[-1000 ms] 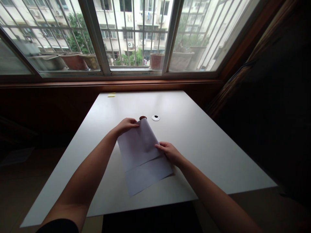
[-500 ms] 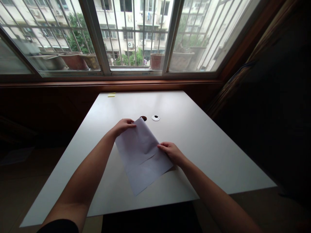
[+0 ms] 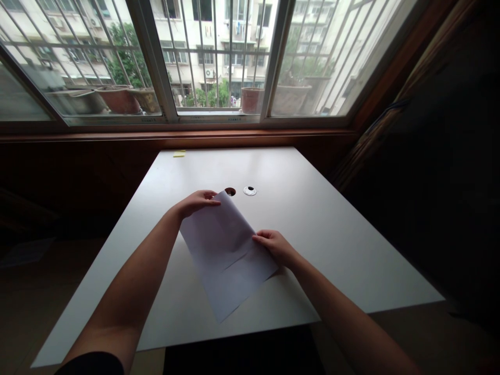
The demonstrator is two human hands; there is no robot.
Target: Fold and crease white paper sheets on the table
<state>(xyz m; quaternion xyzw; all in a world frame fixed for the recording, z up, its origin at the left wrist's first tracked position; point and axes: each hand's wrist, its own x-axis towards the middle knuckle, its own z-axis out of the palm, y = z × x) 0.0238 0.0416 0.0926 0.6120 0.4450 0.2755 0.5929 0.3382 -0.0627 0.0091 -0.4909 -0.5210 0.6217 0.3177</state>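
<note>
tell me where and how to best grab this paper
Probably pinch the paper at its nearest corner, from the near side: that corner points this way, clear of the left hand on the far end and the right hand on the right edge.

Paper over table, window behind

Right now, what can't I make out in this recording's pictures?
Head view, throughout:
Paper: underside, hidden by its own upper face.
Right hand: part beneath the paper, covered by it.
Round hole: inside, too dark and small.
Yellow slip: any writing, too small.
Right forearm: cut off by the bottom edge.
</note>
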